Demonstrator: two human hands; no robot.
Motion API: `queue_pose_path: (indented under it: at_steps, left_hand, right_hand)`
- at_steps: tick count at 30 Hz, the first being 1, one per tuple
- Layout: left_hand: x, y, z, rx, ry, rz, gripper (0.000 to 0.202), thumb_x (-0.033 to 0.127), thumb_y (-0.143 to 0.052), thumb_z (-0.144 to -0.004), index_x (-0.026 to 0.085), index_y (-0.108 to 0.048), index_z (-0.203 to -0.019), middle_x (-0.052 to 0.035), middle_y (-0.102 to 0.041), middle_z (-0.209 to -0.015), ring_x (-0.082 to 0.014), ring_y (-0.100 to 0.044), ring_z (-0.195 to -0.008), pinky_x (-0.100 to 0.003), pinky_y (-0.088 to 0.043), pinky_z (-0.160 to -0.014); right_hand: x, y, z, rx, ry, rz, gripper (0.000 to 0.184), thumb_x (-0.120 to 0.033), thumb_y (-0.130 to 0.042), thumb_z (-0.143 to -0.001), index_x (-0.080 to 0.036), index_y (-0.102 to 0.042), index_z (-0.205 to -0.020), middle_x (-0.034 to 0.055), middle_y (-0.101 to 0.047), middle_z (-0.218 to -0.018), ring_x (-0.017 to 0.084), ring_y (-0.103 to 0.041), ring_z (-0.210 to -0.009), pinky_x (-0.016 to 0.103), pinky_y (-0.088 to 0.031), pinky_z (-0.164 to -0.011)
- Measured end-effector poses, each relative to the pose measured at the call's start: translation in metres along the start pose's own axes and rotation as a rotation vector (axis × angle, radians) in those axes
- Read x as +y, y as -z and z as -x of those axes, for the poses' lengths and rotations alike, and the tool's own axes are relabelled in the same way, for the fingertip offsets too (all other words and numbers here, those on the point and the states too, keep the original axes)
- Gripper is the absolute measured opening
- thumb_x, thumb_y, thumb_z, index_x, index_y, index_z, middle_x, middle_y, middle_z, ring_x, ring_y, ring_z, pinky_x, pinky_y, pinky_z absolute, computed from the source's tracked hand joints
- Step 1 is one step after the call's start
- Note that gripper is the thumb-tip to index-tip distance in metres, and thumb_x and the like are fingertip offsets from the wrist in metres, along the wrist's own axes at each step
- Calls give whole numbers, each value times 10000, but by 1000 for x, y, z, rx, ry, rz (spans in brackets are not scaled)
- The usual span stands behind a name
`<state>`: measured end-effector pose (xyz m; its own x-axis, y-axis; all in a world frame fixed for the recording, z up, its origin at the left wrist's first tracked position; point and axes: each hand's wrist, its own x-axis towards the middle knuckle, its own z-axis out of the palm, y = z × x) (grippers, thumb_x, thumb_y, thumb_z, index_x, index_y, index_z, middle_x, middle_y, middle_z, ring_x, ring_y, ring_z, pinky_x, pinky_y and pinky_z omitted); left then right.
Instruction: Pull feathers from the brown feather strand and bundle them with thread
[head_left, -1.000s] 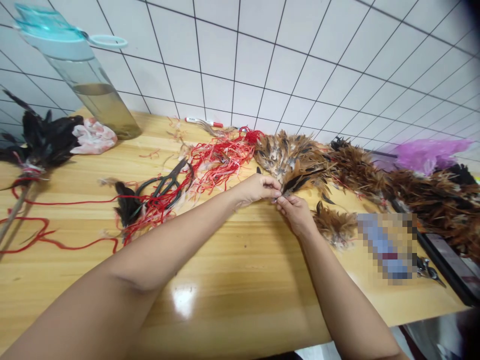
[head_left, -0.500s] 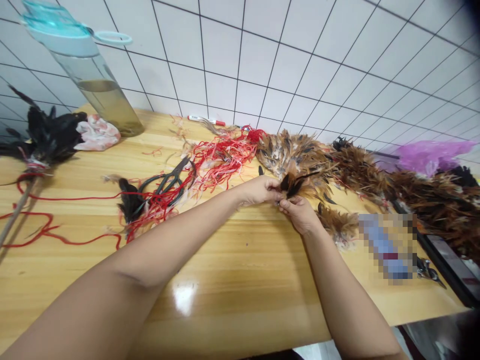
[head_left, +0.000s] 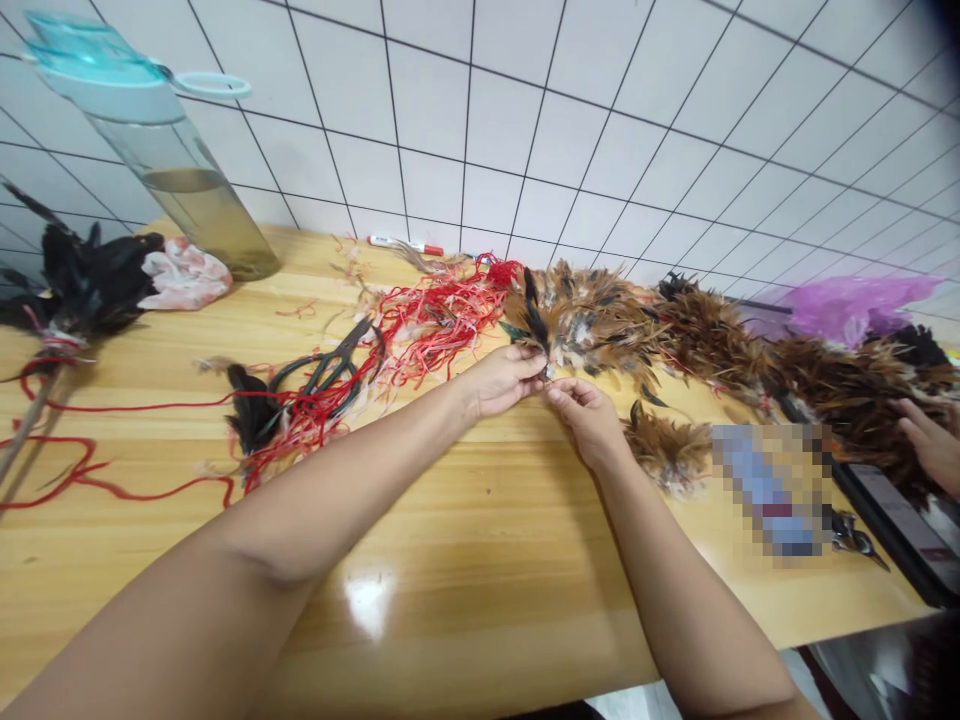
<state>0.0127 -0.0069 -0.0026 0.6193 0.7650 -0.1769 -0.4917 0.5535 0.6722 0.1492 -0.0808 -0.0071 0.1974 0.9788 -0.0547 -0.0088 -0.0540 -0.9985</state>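
My left hand (head_left: 501, 378) and my right hand (head_left: 586, 418) meet at the near edge of a heap of brown and black feathers (head_left: 592, 318) on the wooden table (head_left: 450, 540). The fingers of my left hand pinch the quill ends of a small bunch of dark feathers (head_left: 534, 322), which stand up from the grip. My right hand is closed in a pinch just beside them, on something too small to name. A small tuft of brown feathers (head_left: 667, 450) lies right of my right wrist.
Black scissors (head_left: 330, 365) lie in a tangle of red string (head_left: 427, 325) left of my hands. A water bottle (head_left: 176, 165), pink cloth (head_left: 184, 278), black feather duster (head_left: 75, 290) and a marker (head_left: 405, 244) sit further back. More feathers, a purple bag (head_left: 855, 305) and another person's hand (head_left: 930, 440) are at the right.
The dark feather bunch in my left hand has turned from lying sideways to standing upright. Another person's hand has come in at the right edge.
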Motion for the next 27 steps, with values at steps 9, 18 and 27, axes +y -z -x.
queue_pose_path:
  at_steps: [9,18,27]
  left_hand:
    - [-9,-4,1,-4,1,-53,134,117,-745,-693,79,-617,-708,-11,-584,-633,-63,-522,-573,-186,-376,-557]
    - [-8,-4,1,28,-12,-74,145,99,-740,-683,78,-597,-664,-1,-564,-601,-51,-483,-540,-185,-331,-519]
    - [-13,-2,0,-43,6,-155,223,187,-770,-680,79,-578,-646,-4,-562,-567,-43,-475,-504,-174,-348,-507]
  right_hand:
    - [5,-3,0,100,73,16,312,-448,-756,-611,-197,-601,-713,-8,-599,-660,116,-486,-602,248,-394,-575]
    - [8,-3,-1,116,83,-10,259,-384,-748,-641,-193,-621,-762,-20,-611,-695,102,-505,-617,248,-419,-638]
    - [15,-2,-3,109,110,88,280,-420,-731,-654,-200,-590,-753,3,-629,-724,138,-549,-668,288,-450,-702]
